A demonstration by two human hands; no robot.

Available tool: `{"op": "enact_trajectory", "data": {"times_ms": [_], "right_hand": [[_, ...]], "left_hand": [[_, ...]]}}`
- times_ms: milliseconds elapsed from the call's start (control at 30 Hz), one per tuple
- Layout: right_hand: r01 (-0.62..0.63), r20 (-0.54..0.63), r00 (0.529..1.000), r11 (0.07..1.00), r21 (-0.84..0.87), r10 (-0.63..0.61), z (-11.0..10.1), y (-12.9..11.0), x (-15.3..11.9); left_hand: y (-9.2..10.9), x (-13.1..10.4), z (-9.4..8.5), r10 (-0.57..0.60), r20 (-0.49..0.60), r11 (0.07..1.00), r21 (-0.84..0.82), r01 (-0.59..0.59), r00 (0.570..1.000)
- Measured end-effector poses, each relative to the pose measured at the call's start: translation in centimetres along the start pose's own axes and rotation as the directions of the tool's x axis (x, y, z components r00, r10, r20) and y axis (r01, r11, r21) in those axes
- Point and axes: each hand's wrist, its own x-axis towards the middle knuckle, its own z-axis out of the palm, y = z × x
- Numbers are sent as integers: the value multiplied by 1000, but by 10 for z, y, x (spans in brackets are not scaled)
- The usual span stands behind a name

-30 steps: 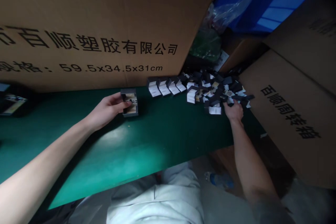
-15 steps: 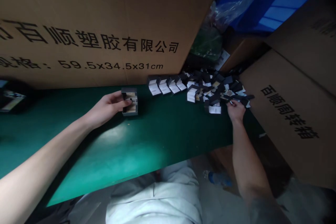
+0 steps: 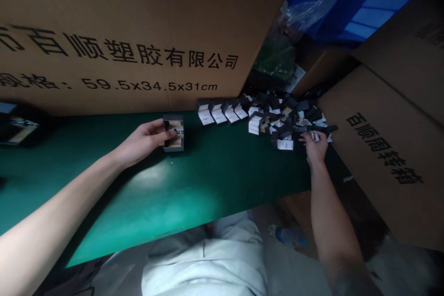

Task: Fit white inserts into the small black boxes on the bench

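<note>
My left hand (image 3: 147, 141) grips a small dark open case (image 3: 174, 144) with a pale interior, thumb inside it, on the green table (image 3: 208, 171). At the right, my right hand (image 3: 315, 144) is closed on a small pale piece (image 3: 315, 136) at the near edge of a heap of dark and white pieces (image 3: 286, 120). Between the hands, toward the back, several dark pieces with white faces (image 3: 219, 112) stand in a row beside the heap.
Behind the table stands a large cardboard box (image 3: 138, 23). Another cardboard box (image 3: 385, 134) is at the right. A dark case (image 3: 17, 125) lies at the far left. Plastic bags (image 3: 277, 55) and a blue surface (image 3: 347, 4) show at the back right.
My right hand has drawn back slightly from the heap, and a pale piece now shows in its fingers. My left hand still holds the case in nearly the same place.
</note>
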Motion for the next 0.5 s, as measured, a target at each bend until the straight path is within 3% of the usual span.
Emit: {"op": "enact_trajectory", "data": {"times_ms": [133, 333, 433, 500], "right_hand": [[-36, 17, 999, 998, 55, 35, -3, -4, -7], [-70, -61, 995, 995, 72, 75, -7, -11, -9], [6, -138, 990, 1000, -15, -8, -7, -17, -7], [127, -156, 977, 985, -117, -145, -5, -25, -4]], "left_hand": [[1, 0, 2, -7, 10, 1000, -10, 7, 1000], [1, -1, 3, 15, 15, 998, -60, -14, 1000], [1, -2, 1, 5, 48, 999, -35, -4, 999], [1, -2, 0, 7, 63, 1000, -12, -7, 998]]}}
